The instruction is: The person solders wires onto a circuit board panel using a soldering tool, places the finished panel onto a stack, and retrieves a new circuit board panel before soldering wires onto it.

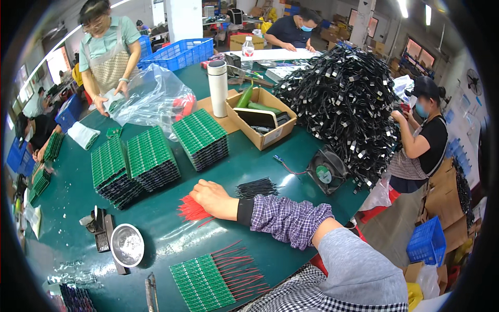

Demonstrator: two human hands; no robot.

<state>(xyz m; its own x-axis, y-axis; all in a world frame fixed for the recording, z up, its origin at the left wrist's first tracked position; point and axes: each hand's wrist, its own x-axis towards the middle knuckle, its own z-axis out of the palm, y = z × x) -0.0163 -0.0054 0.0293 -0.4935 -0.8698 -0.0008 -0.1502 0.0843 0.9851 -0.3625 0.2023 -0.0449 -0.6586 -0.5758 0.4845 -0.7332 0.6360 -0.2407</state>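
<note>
My right hand (212,199) reaches across the table, its fingers curled down onto a pile of short red wires (190,209). How many wires it grips is hidden under the hand. Beside my wrist is a pile of black wires (258,187). Nearest me lies a green circuit board panel (201,283), with a row of red wires (241,273) sticking out from its right edge. My left hand is out of view.
Stacks of green circuit boards (200,136) stand beyond my hand. Left are a metal bowl (127,245) and a dark stand (101,231). A cardboard box (267,138), white flask (218,88), small fan (326,170) and heaped black cables (338,104) sit farther off. Co-workers surround the table.
</note>
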